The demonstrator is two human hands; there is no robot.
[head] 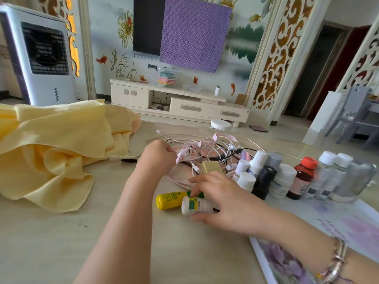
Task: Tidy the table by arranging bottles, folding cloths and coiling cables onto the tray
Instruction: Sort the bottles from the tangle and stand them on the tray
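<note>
A small white bottle [192,206] with a green and yellow label lies on its side on the table, and my right hand [221,203] grips it. Beside it lies a yellow bottle [170,199]. My left hand [158,156] pinches a pink measuring tape [184,152] at the edge of a tangle of white and black cables [217,150]. A crumpled yellow cloth [57,148] covers the table's left side. Several bottles [283,179] stand upright at the right. The floral tray [348,220] lies at the lower right, under my right forearm.
A small gold box [211,167] sits among the cables. A black comb-like piece [129,160] lies by the cloth. Glass jars [352,181] stand at the far right of the bottle group. The table surface [61,242] is beige.
</note>
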